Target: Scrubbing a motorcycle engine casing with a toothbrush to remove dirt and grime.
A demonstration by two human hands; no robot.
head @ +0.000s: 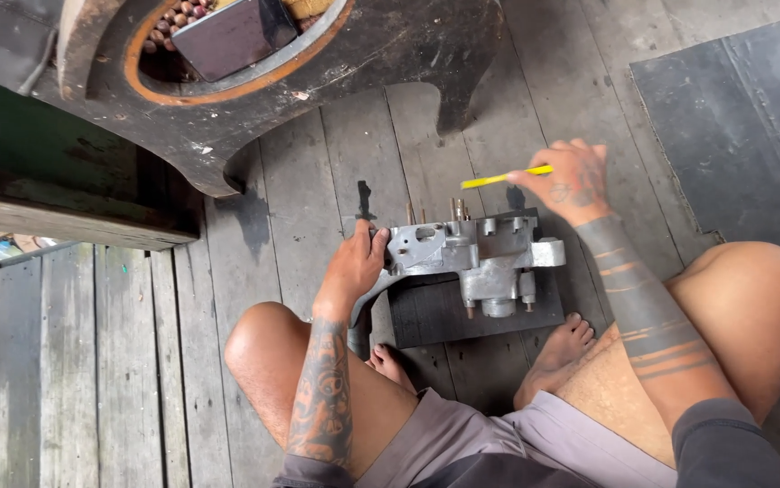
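Observation:
A grey cast metal engine part (pixel 476 258) with several upright studs rests on a dark wooden block (pixel 435 314) on the plank floor between my knees. My left hand (pixel 357 264) grips the left end of the part, thumb on its top edge. Raised just above and behind the part's right side, my right hand (pixel 573 179) pinches a thin yellow stick-like tool (pixel 505 177) that points left. The tool's tip hangs over the studs without touching them.
A big dark wooden slab (pixel 254 99) with a rust-ringed round opening stands at the top left, holding beads and a dark box (pixel 232 34). A black sheet (pixel 738 117) lies on the floor at the right. My bare feet (pixel 557 352) rest near the block.

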